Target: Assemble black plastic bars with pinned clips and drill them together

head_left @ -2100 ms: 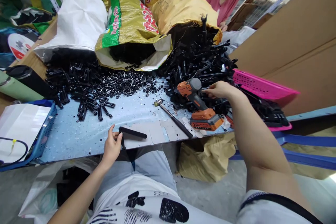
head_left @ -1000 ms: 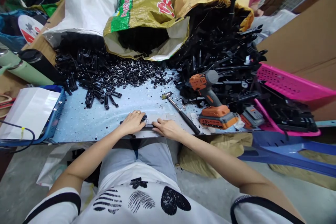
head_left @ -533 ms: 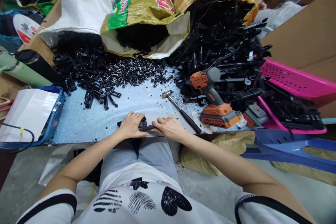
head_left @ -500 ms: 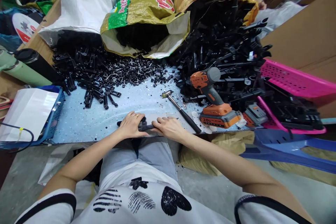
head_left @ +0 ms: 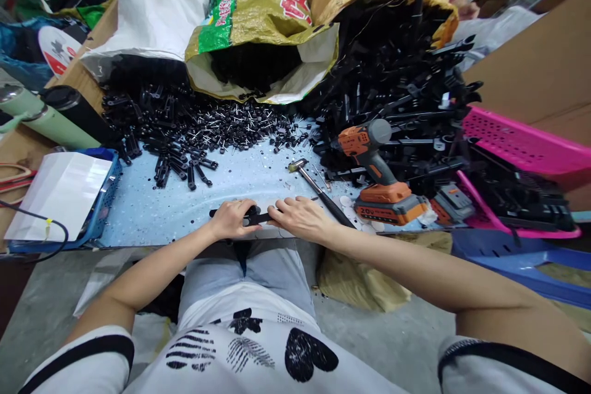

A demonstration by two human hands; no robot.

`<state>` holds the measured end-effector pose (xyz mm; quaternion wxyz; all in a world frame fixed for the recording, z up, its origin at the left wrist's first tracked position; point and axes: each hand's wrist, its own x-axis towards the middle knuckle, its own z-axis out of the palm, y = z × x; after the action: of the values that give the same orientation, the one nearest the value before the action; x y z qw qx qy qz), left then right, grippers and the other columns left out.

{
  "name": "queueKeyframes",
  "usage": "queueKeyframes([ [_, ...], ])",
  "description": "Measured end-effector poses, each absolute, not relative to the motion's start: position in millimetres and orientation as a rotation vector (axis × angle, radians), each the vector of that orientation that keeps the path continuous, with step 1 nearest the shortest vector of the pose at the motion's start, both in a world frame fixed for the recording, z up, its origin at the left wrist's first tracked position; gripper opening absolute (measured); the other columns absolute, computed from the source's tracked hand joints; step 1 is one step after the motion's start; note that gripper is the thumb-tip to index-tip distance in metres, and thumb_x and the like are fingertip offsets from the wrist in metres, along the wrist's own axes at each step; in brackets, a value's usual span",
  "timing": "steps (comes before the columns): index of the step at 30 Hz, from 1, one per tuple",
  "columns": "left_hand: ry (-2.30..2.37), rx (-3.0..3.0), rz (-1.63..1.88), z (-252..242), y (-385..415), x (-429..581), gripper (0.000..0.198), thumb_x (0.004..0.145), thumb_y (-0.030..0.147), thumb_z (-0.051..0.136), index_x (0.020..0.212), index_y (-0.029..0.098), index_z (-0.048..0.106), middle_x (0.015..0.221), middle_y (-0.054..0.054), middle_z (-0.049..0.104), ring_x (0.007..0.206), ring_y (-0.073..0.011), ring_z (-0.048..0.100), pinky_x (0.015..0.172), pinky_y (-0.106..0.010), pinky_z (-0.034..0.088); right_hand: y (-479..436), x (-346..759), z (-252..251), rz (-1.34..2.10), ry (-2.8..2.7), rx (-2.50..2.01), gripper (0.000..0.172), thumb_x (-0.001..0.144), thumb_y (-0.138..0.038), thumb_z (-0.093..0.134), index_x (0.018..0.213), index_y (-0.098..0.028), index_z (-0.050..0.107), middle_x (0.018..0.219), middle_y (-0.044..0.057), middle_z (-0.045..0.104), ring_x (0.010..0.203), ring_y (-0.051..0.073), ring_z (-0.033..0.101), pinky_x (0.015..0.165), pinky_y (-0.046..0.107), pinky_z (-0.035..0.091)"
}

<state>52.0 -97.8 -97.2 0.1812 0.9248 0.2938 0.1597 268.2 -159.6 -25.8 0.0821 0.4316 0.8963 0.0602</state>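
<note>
At the near edge of the table, my left hand [head_left: 231, 220] is closed around a black wrench-like tool [head_left: 262, 218]. One end of the tool shows left of that hand; much of the rest is covered by my fingers. My right hand [head_left: 301, 219] grips the tool's right part, its fingers bent over it. To the right of my hands lies a hammer [head_left: 318, 188] with a black handle. Beside it stands an orange and grey cordless power tool [head_left: 378, 166]. Small black pins [head_left: 235, 126] with shiny shanks are heaped beyond my hands.
Black slotted parts [head_left: 161, 104] pile up at left, black wrenches [head_left: 406, 98] at right. Open sacks [head_left: 258, 18] stand behind. A blue basket [head_left: 104, 197] with paper and a green bottle [head_left: 60, 126] are left; a pink basket [head_left: 521, 141] is right. Another person's hand [head_left: 466, 10] shows far right.
My right hand has turned a little, its back now flatter over the tool's right part, with the forearm higher. My left hand keeps its hold. The whole view has shifted slightly.
</note>
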Motion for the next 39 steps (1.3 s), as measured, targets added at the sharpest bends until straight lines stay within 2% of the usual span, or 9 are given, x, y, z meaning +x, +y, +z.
queueKeyframes([
  [4,0.829,2.617,0.533,-102.6,-102.4,50.9,0.052,0.080,0.061,0.052,0.107,0.017,0.052,0.097,-0.009,0.066,0.084,-0.0228,0.066,0.074,-0.032,0.050,-158.3,268.3,-25.5,0.228,2.696,1.310,0.031,0.099,-0.038,0.028,0.100,-0.018,0.053,0.085,0.006,0.059,0.074,0.017,0.054,0.060,0.029,0.023],
  [10,0.863,2.650,0.238,-101.1,-85.2,71.3,0.056,0.082,0.061,0.048,0.118,0.017,0.050,0.100,-0.010,0.064,0.096,-0.0256,0.061,0.078,-0.034,0.048,-156.8,287.1,-74.4,0.115,2.736,1.495,0.036,0.097,-0.044,0.033,0.096,-0.017,0.057,0.084,0.006,0.060,0.075,0.017,0.053,0.064,0.029,0.027],
  [15,1.579,2.439,0.361,-95.0,9.6,92.1,0.037,0.093,0.028,0.035,0.127,0.015,0.045,0.119,-0.016,0.055,0.112,-0.0268,0.050,0.089,-0.038,0.042,-151.9,293.8,-105.8,-0.081,2.833,1.600,0.040,0.094,-0.049,0.037,0.095,-0.017,0.061,0.092,0.008,0.061,0.085,0.018,0.053,0.072,0.030,0.034],
  [18,1.690,2.342,0.309,-97.5,56.5,101.7,0.029,0.089,0.020,0.044,0.113,0.010,0.055,0.117,-0.020,0.054,0.113,-0.0306,0.048,0.090,-0.041,0.042,-119.9,294.8,-104.4,-0.126,2.791,1.792,0.036,0.094,-0.046,0.038,0.102,-0.018,0.060,0.100,0.009,0.061,0.093,0.020,0.053,0.079,0.031,0.037],
  [21,1.623,2.339,0.318,-101.8,69.3,111.2,0.022,0.085,0.008,0.044,0.099,0.006,0.061,0.107,-0.020,0.060,0.107,-0.0278,0.055,0.091,-0.038,0.043,-60.5,302.4,-97.1,-0.067,2.522,2.182,0.031,0.095,-0.034,0.037,0.110,-0.016,0.058,0.106,0.011,0.060,0.099,0.023,0.052,0.080,0.031,0.040],
  [24,1.573,2.327,0.384,-100.3,59.4,109.0,0.024,0.082,0.002,0.044,0.095,0.006,0.063,0.100,-0.018,0.064,0.100,-0.0249,0.059,0.089,-0.036,0.045,-2.5,310.0,-94.3,-0.077,2.274,2.390,0.031,0.090,-0.025,0.042,0.117,-0.016,0.055,0.112,0.014,0.057,0.104,0.026,0.051,0.079,0.032,0.042],
  [27,1.539,2.304,0.500,-95.3,34.0,85.2,0.025,0.085,0.010,0.045,0.104,0.011,0.062,0.105,-0.014,0.065,0.098,-0.0219,0.061,0.089,-0.033,0.048,27.1,307.5,-99.4,-0.213,2.279,2.300,0.032,0.085,-0.022,0.048,0.114,-0.015,0.057,0.111,0.015,0.058,0.099,0.026,0.055,0.078,0.032,0.043],
  [33,1.393,1.747,1.186,-107.8,-59.4,19.1,0.027,0.090,0.030,0.046,0.106,0.013,0.060,0.095,-0.008,0.067,0.073,-0.0151,0.067,0.070,-0.028,0.056,6.9,290.3,-105.5,-0.254,2.366,2.331,0.026,0.080,-0.017,0.046,0.099,-0.012,0.063,0.101,0.014,0.063,0.093,0.024,0.059,0.082,0.031,0.043],
  [39,1.359,2.085,1.221,-112.4,-99.2,2.6,0.020,0.090,0.023,0.047,0.101,0.017,0.063,0.094,-0.008,0.067,0.088,-0.0173,0.063,0.081,-0.032,0.052,-58.2,278.0,-85.4,-0.611,2.723,2.532,0.022,0.084,-0.029,0.047,0.095,-0.018,0.062,0.081,0.005,0.067,0.073,0.017,0.063,0.073,0.028,0.047],
])
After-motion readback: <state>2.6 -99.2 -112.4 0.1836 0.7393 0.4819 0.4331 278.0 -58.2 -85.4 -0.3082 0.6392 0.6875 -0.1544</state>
